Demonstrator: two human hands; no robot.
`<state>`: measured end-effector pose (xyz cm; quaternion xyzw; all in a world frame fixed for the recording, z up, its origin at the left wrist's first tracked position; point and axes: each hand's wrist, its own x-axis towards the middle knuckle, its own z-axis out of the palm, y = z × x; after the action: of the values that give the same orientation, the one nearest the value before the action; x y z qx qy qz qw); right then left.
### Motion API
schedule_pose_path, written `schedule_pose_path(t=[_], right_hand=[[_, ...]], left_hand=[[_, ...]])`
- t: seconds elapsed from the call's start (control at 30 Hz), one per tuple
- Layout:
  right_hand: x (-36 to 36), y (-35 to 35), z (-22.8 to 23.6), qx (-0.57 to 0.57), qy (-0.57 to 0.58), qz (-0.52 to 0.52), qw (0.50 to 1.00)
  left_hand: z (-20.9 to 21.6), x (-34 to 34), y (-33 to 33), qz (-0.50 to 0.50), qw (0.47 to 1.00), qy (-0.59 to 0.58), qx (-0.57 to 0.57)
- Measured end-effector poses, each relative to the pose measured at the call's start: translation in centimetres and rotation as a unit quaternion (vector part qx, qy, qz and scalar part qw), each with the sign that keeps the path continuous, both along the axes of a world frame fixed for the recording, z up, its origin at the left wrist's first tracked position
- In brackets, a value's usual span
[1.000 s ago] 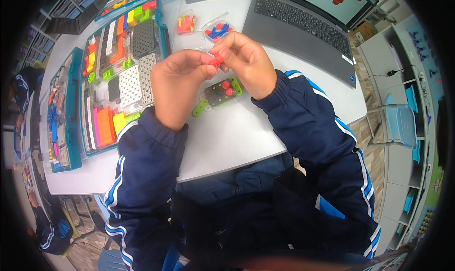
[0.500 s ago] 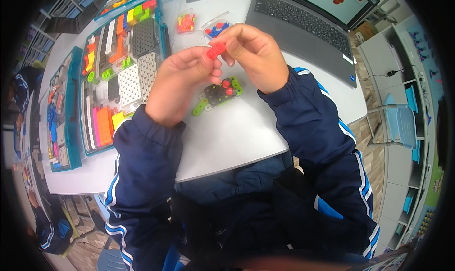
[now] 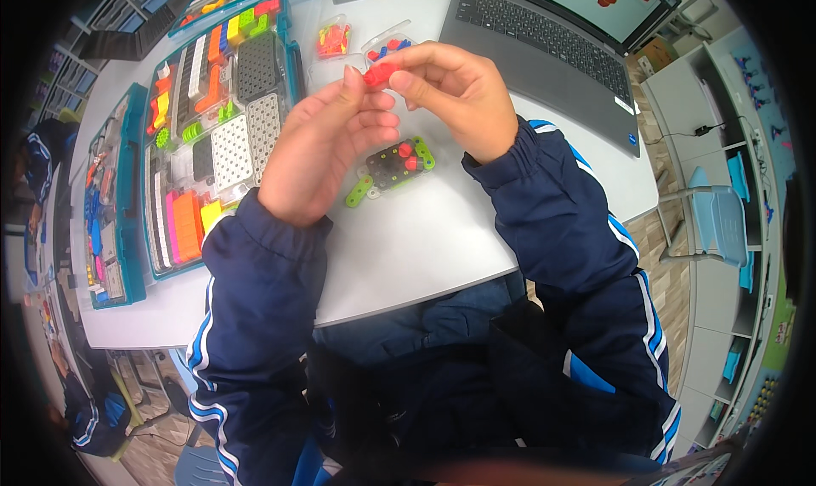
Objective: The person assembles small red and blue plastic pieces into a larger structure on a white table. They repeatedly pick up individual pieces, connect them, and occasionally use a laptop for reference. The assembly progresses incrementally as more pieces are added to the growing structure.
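A small red plastic building piece (image 3: 377, 75) is held up between my two hands above the table. My right hand (image 3: 459, 95) pinches it between thumb and forefinger. My left hand (image 3: 316, 146) is at the piece's left end, its thumb raised against it and its other fingers loosely curled below. The fingers partly cover the piece, so its full shape is hidden. Below the hands, a flat build of a dark perforated plate (image 3: 387, 170), with two red round parts (image 3: 410, 155) and lime green links (image 3: 359, 192), lies on the white table (image 3: 408, 265).
Teal cases (image 3: 297, 70) of sorted colourful building parts stand at the left. Behind my hands are a small clear box (image 3: 333, 39) of red and yellow pieces and another box (image 3: 393, 46) with blue and red ones. An open laptop (image 3: 544, 61) occupies the table's right.
The red piece has shifted slightly left and up and turned in my fingers. My left thumb has straightened upward. The build on the table has not moved.
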<state>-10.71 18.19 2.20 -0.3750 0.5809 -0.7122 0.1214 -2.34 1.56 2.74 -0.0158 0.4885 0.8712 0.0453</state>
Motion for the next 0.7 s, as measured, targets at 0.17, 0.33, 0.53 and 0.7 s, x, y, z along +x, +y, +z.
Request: schedule_pose_path(t=[0.17, 0.33, 0.53, 0.7], right_hand=[[-0.02, -0.30, -0.22, 0.014, 0.031, -0.015, 0.999], [0.04, -0.03, 0.16, 0.018, 0.023, -0.004, 1.000], [0.15, 0.13, 0.36, 0.030, 0.028, 0.014, 0.999], [0.32, 0.07, 0.23, -0.022, 0.017, 0.035, 0.999]], left_hand=[[-0.24, -0.03, 0.27, 0.070, 0.994, 0.039, -0.076], [-0.40, 0.10, 0.36, 0.098, 0.986, 0.056, -0.122], [-0.52, 0.24, 0.34, 0.087, 0.973, 0.098, -0.189], [-0.15, 0.22, 0.66, 0.072, 0.982, 0.083, -0.154]])
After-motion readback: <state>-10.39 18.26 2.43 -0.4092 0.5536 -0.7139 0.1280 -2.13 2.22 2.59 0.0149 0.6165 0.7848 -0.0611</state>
